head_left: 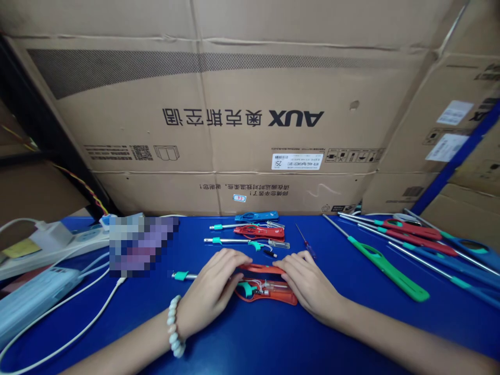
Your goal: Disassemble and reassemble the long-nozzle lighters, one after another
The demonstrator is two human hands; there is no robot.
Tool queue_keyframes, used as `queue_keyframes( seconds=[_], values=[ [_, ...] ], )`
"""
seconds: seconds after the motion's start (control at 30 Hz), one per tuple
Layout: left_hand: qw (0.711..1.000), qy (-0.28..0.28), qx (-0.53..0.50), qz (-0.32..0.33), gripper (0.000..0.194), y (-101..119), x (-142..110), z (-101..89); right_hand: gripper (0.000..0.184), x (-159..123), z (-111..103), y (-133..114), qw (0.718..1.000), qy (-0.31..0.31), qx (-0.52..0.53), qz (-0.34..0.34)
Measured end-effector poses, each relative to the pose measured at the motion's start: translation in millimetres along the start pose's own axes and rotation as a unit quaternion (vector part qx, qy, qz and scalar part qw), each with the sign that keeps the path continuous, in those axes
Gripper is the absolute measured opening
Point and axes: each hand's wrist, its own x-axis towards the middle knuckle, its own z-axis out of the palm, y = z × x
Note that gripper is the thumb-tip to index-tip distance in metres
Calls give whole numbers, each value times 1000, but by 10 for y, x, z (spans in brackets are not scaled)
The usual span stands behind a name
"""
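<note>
My left hand point(215, 284), with a beaded bracelet on its wrist, pinches the left end of a red lighter shell half point(263, 269). The other end of that piece is between the fingers of my right hand point(307, 284). Right below it lies the matching red lower shell point(279, 297) with a teal trigger point(247, 287), thin white wires and a clear fuel tank inside. From its left side a metal lighter tube point(191, 276) with a teal collar sticks out, partly hidden behind my left hand. I cannot tell whether the two halves touch.
Behind my hands lie lighter inner parts point(234, 240), a red casing point(260, 232), a blue casing point(257, 216) and a screwdriver point(305, 241). Several long lighters, one green point(390, 268), lie right. Left are a power strip point(84, 237), a power bank point(42, 297) and cables. Cardboard point(234, 78) walls the back.
</note>
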Motion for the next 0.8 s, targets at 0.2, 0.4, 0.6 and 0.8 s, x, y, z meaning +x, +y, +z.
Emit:
queue_keyframes(
  seconds=[0.2,0.4,0.6,0.8],
  values=[
    [999,-37,21,-6,19,-19,41,-4,27,-10,45,49,999,30,5,22],
    [991,-118,44,-36,16,-44,36,25,19,17,-10,15,998,22,20,48],
    [986,-108,109,-71,13,-55,27,39,21,12,-29,37,994,39,39,98],
    [974,-112,176,-92,13,-39,17,39,24,10,4,79,990,34,24,135]
  ],
)
